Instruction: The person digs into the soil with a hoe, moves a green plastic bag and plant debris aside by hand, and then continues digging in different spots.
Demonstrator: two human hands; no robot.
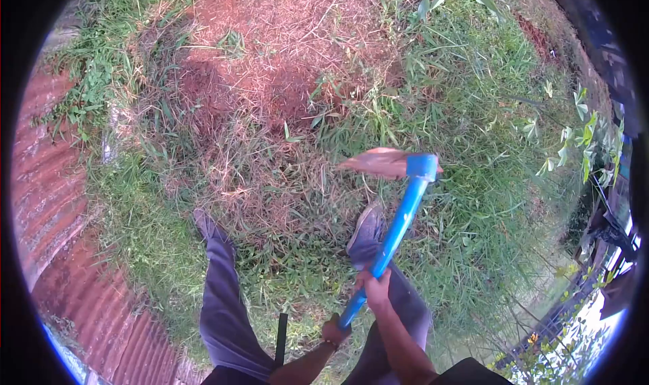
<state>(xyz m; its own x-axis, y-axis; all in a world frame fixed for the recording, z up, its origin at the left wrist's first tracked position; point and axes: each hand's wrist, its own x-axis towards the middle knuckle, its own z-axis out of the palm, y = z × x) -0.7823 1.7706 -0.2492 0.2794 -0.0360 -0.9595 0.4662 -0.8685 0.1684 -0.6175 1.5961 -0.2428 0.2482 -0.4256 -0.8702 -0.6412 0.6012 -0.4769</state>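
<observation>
A hoe with a blue handle (401,226) and a reddish-brown metal blade (378,162) is held slantwise over the grass, its head up and away from me. My right hand (376,288) is wrapped round the middle of the handle, beside my right leg. Lower down, near the handle's end, my left hand (336,331) grips it too. The blade points left, above cut grass and weeds. Whether it touches the ground I cannot tell.
Bare reddish soil with dry grass (270,81) lies ahead. Rusty corrugated sheets (61,182) border the left. Leafy plants (585,141) stand at the right edge. My shoes (367,227) are on the grass, feet apart.
</observation>
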